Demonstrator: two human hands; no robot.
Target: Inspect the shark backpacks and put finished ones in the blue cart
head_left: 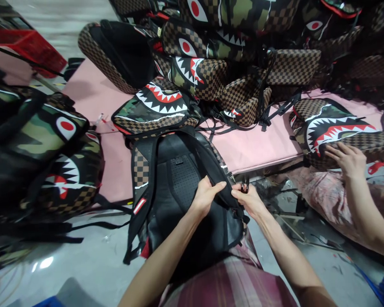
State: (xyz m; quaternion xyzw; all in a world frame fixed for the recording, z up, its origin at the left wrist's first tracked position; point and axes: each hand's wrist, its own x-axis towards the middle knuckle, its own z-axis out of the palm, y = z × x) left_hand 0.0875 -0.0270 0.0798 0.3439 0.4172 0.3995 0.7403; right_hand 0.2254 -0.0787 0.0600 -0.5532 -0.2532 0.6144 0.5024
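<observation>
A black padded backpack [185, 179] rests back side up on my lap, its top against the table edge. My left hand [205, 195] grips the inner edge of its right-hand shoulder strap [216, 168], thumb on top. My right hand [252, 201] pinches the strap's outer edge, close to the other thumb. Small dark thread snips [245, 186] are tucked in my right hand, pointing up between its fingers; their blades are hard to make out. The left-hand shoulder strap [152, 170] hangs loose, with a red and white label [140, 206].
Shark-face backpacks in camouflage and brown check are heaped on the pink table [252, 149]; more [67, 149] stand at left. A co-worker's hand [350, 160] lies on another backpack [336, 128] at right. A red crate [28, 47] is at the back left.
</observation>
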